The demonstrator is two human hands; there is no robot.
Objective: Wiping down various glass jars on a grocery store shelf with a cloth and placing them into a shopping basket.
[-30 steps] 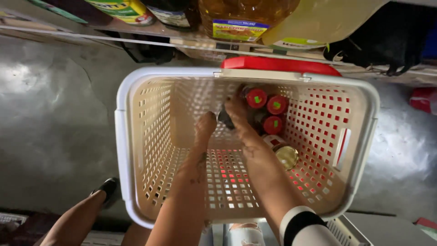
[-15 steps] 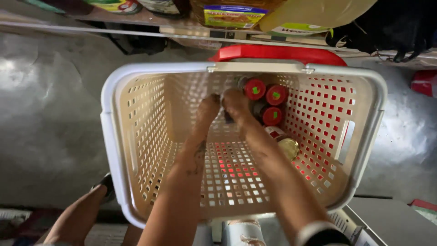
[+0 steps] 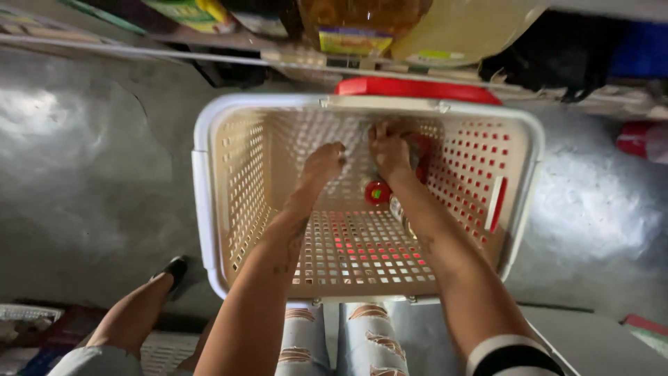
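A beige perforated basket (image 3: 236,202) with a white rim and a red handle (image 3: 417,88) sits in front of me, and both my arms reach into it. My left hand (image 3: 323,163) is at the far wall with its fingers curled; what it holds is hidden. My right hand (image 3: 390,150) is closed over small red-capped bottles (image 3: 421,150) in the far right corner. Another red-capped bottle (image 3: 377,191) lies on the basket floor, just under my right wrist.
A shelf (image 3: 209,59) above the basket carries big yellow oil bottles (image 3: 362,21). The floor (image 3: 83,160) is grey concrete. A leg with a black shoe (image 3: 174,268) is at lower left and knees in ripped jeans (image 3: 348,341) are below the basket. A red object (image 3: 637,139) lies at right.
The two hands were together on something dark in the basket's middle. They have moved apart and further toward the far wall, and the right hand now covers the bottles.
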